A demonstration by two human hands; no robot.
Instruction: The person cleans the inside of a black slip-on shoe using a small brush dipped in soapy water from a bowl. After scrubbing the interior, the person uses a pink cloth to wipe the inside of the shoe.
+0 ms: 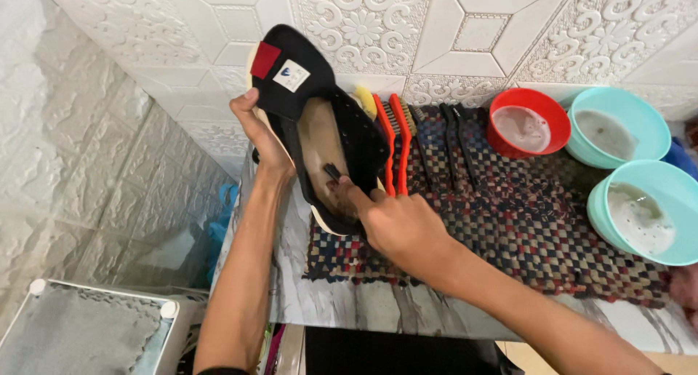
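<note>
While the left hand (260,131) grips the shoe (320,120) from behind, fingers wrapped around its edge, the shoe stands tilted with its opening facing the camera, its toe end resting on the mat (523,208). The right hand (396,222) is closed on a small dark brush (334,173), whose tip sits inside the shoe against the brownish insole. The shoe is black with a pale sole rim, a red tab and a white label on the tongue.

Just beside the shoe, on the checked woven mat, lie two red-handled brushes (396,138), a yellow one (366,100) behind them, and two black brushes (454,138) farther right. Beyond those stand a red bowl (502,102) and two teal bowls (658,124), each holding cloudy liquid. The mat covers a marbled desk (342,302) set against a white patterned tile wall (407,26). A white-framed stand (80,328) shows at lower left.
</note>
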